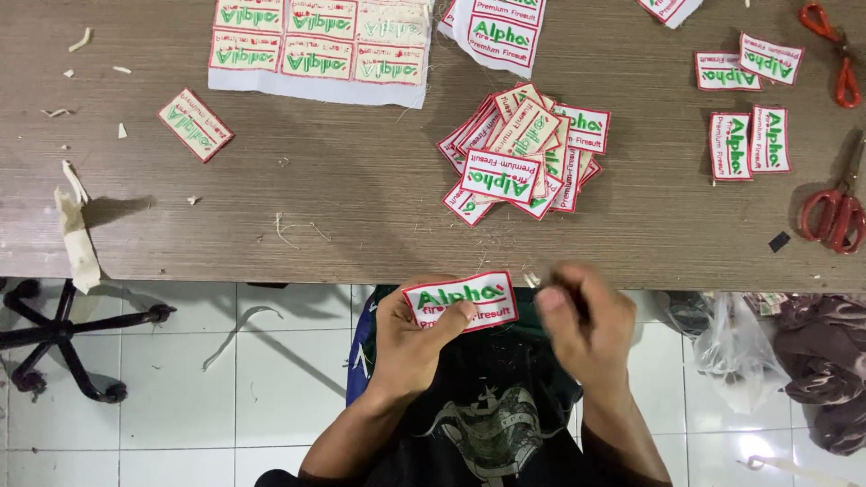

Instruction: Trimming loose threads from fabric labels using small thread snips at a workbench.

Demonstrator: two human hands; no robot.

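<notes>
While held, patch (460, 301) below pile (523, 151)

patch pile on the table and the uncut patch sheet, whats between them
Head view: only bare wood tabletop with stray threads between the patch pile and the uncut sheet.

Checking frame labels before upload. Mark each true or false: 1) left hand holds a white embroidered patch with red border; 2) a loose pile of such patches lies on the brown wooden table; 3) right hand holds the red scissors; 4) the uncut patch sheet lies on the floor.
1) True: the left hand grips the white embroidered patch with red border.
2) True: the loose pile of patches lies on the brown wooden table.
3) False: the red-handled scissors lie on the table; the right hand is blurred.
4) False: the uncut patch sheet lies on the table.
</notes>
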